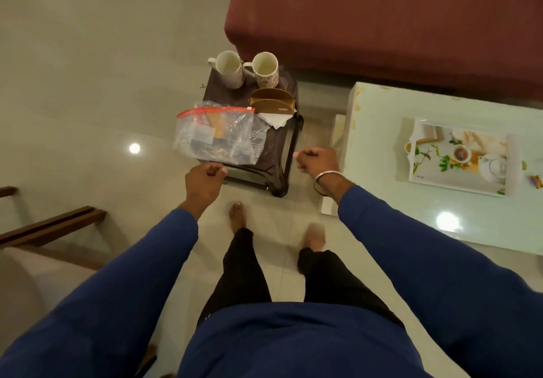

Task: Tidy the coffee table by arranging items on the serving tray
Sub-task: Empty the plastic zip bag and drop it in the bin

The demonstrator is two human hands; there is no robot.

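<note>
Hands (260,169) curled at stool (282,154) near edge, tray (458,183) apart on table (411,230)

Seen from a single head-worn wide-angle camera, aimed steeply down and forward past the torso; small dark stool (249,142) close ahead, bench (382,201) at right, sofa (382,25) at top, edges curved.

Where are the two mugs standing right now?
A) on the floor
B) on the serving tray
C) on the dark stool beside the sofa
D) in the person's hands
C: both mugs stand at the far end of the dark stool, while the serving tray lies apart on the coffee table.
</note>
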